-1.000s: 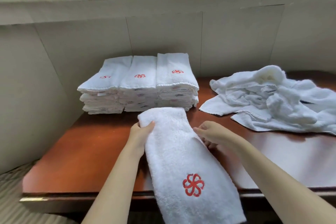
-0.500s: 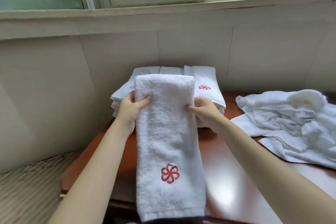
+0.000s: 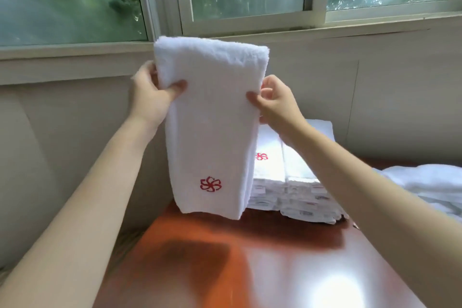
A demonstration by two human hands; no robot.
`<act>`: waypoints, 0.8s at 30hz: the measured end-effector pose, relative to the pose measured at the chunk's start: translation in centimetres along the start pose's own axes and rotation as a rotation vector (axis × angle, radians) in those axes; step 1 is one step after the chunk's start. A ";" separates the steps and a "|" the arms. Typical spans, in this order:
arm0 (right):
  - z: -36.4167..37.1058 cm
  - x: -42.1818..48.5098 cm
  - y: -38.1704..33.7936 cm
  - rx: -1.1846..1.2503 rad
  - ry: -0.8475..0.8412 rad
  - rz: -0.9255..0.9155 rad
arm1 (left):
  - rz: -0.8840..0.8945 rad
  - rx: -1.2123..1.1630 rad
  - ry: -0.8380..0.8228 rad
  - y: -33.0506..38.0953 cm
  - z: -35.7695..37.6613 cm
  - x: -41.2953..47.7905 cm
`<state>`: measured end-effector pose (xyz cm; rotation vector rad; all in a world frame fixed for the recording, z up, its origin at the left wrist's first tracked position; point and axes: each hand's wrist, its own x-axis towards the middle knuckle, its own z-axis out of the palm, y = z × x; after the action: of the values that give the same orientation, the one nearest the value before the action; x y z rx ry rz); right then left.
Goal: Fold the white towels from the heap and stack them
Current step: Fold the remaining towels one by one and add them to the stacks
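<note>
A folded white towel (image 3: pixel 212 117) with a red flower logo hangs upright in the air above the table. My left hand (image 3: pixel 152 95) grips its upper left edge, thumb on the front. My right hand (image 3: pixel 275 100) pinches its upper right edge. Behind and below the towel, the stacks of folded white towels (image 3: pixel 290 182) sit at the back of the table, partly hidden by it. The heap of unfolded white towels (image 3: pixel 425 182) lies at the right edge of the view.
The glossy red-brown wooden table (image 3: pixel 250 270) spreads below, its left edge running toward a striped floor. A beige wall and a window sill (image 3: pixel 75 57) stand close behind the towels.
Both hands have lifted the folded towel off the table, up and toward the stacks. The view has tilted upward, showing more window.
</note>
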<state>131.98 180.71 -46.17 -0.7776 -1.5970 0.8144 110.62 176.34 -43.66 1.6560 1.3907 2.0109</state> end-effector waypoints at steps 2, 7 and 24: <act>1.0 2.7 -0.2 0.038 -0.008 0.007 | 0.047 0.049 0.042 0.0 0.1 3.3; 3.5 12.1 2.6 -0.009 0.099 0.009 | 0.065 0.168 0.062 -3.5 3.1 13.2; 7.0 20.7 28.8 -0.304 0.022 0.313 | -0.537 0.623 -0.549 -29.9 10.3 13.0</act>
<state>123.62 212.94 -60.21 -1.2738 -1.6220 0.7876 102.89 206.47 -57.76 1.6018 2.0375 0.7907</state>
